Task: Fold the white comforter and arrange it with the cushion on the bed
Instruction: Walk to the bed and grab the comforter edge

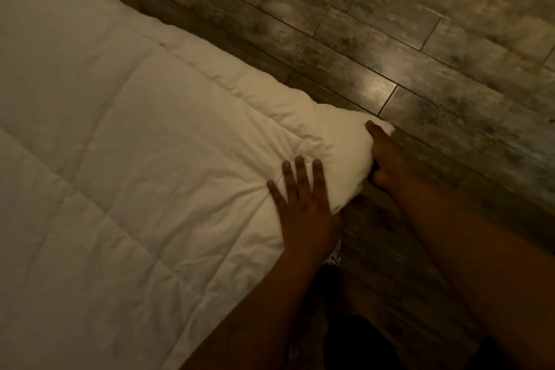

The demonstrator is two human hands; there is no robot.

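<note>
The white quilted comforter (pixel 120 144) covers the left half of the view, with one puffy corner jutting toward the floor. My left hand (pixel 303 204) lies flat on top of that corner, fingers straight and spread, pressing the fabric into creases. My right hand (pixel 387 159) grips the corner's outer edge from the side, thumb on top and fingers curled under the fabric. No cushion is in view.
Dark wood-look floor tiles (pixel 390 39) fill the upper right and run along the comforter's edge. My legs and a light shoe (pixel 335 258) stand on the floor just below the held corner.
</note>
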